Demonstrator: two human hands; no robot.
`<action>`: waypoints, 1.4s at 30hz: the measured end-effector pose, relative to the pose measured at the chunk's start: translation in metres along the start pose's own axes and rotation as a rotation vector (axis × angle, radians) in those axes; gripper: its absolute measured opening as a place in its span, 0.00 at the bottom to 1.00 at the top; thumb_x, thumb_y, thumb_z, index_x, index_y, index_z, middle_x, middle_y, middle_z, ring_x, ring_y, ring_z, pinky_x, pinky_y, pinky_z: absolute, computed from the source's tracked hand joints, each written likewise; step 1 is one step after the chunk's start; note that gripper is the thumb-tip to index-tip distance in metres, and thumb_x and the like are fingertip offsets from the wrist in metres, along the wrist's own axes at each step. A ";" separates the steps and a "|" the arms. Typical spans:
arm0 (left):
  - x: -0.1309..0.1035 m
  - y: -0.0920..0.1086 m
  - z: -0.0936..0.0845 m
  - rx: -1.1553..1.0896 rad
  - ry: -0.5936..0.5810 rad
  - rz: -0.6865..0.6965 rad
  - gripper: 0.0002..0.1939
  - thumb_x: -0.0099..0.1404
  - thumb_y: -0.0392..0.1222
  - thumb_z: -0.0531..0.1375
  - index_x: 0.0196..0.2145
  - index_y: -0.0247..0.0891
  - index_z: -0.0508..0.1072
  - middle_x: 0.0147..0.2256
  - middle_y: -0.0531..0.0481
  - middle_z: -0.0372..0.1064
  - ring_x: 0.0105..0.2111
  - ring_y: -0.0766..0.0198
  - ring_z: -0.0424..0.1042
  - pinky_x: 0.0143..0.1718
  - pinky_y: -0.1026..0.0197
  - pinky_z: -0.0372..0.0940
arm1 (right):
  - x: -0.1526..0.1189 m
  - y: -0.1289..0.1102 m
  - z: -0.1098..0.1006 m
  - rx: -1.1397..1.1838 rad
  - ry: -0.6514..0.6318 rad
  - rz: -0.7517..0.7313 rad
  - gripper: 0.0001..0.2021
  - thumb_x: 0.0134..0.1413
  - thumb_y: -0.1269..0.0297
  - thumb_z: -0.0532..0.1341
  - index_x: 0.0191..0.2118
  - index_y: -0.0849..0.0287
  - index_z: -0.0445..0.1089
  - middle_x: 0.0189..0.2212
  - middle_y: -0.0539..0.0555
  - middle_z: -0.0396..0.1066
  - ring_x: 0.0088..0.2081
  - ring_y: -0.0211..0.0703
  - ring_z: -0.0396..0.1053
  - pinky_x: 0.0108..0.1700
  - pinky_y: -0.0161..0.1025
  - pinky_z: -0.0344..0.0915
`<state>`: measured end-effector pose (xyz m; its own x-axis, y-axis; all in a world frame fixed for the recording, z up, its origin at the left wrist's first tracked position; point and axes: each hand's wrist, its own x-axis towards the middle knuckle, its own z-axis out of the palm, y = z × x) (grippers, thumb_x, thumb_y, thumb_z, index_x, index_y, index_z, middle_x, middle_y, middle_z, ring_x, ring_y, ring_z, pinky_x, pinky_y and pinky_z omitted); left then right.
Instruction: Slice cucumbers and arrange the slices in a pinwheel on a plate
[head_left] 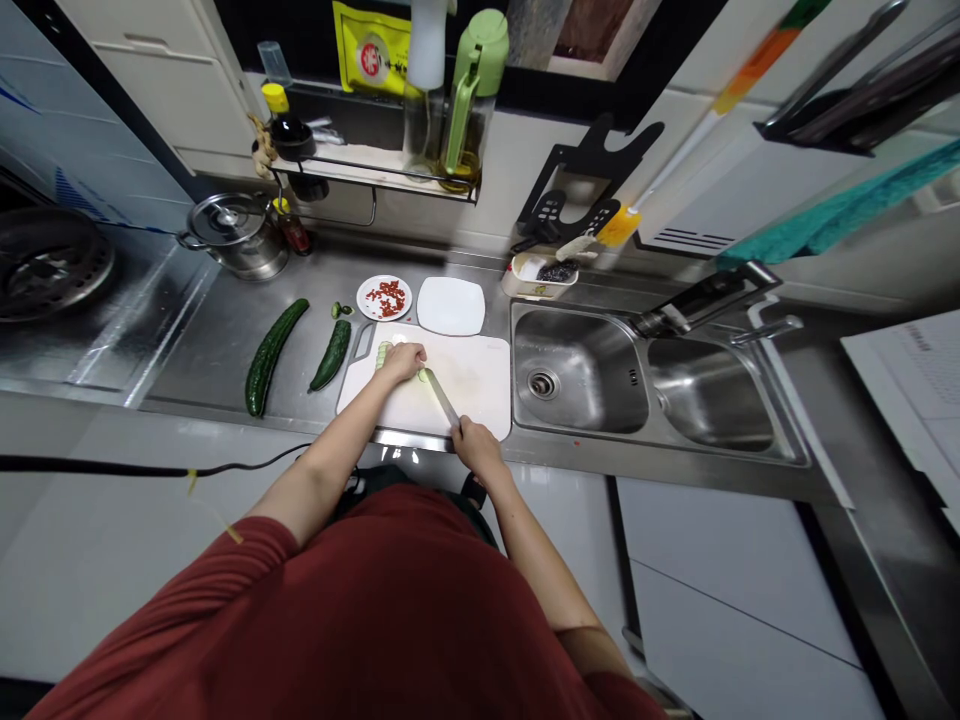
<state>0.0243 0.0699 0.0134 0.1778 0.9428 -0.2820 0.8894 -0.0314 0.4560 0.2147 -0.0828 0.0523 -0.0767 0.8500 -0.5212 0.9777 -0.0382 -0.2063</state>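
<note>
Several slices (382, 354) lie by the board's (480, 385) left edge, left hand (403, 362) bunched at a piece (424, 376), grip unclear, right hand's (478, 446) fingers clamped on the knife (441, 397), long cucumber (274, 355) and short cucumber (330, 358) unsliced.

right hand (479, 446) grips knife (442, 398) over cutting board (476, 375).

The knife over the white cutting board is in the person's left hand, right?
Not quite: the knife over the white cutting board is in the person's right hand, as the head view shows.
</note>
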 end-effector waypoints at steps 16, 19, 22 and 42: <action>0.004 -0.004 0.005 0.009 0.002 -0.016 0.09 0.57 0.37 0.59 0.36 0.44 0.76 0.36 0.52 0.76 0.43 0.58 0.70 0.50 0.54 0.55 | 0.008 -0.003 -0.007 0.016 -0.064 0.006 0.13 0.62 0.67 0.46 0.46 0.62 0.65 0.42 0.64 0.72 0.44 0.53 0.72 0.40 0.42 0.64; 0.005 -0.006 0.007 0.009 0.007 -0.008 0.09 0.57 0.38 0.60 0.36 0.44 0.75 0.36 0.53 0.76 0.43 0.58 0.70 0.50 0.53 0.54 | 0.011 -0.002 -0.005 0.016 -0.058 -0.002 0.13 0.62 0.67 0.47 0.46 0.62 0.65 0.42 0.64 0.72 0.44 0.53 0.71 0.40 0.43 0.64; 0.005 -0.006 0.007 0.009 0.009 -0.007 0.09 0.57 0.39 0.60 0.37 0.44 0.75 0.36 0.52 0.75 0.44 0.58 0.70 0.51 0.53 0.54 | 0.012 -0.002 -0.003 0.017 -0.048 -0.008 0.13 0.61 0.67 0.47 0.46 0.62 0.65 0.42 0.64 0.72 0.44 0.54 0.71 0.41 0.43 0.64; 0.003 -0.004 0.004 -0.020 0.000 -0.034 0.10 0.57 0.37 0.59 0.37 0.44 0.76 0.38 0.52 0.75 0.44 0.58 0.69 0.51 0.53 0.53 | -0.010 0.006 -0.001 0.008 -0.077 0.016 0.13 0.63 0.66 0.46 0.46 0.62 0.65 0.41 0.64 0.73 0.44 0.52 0.72 0.40 0.41 0.63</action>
<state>0.0231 0.0711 0.0079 0.1478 0.9431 -0.2980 0.8862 0.0075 0.4632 0.2214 -0.0908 0.0567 -0.0761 0.8065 -0.5863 0.9774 -0.0561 -0.2040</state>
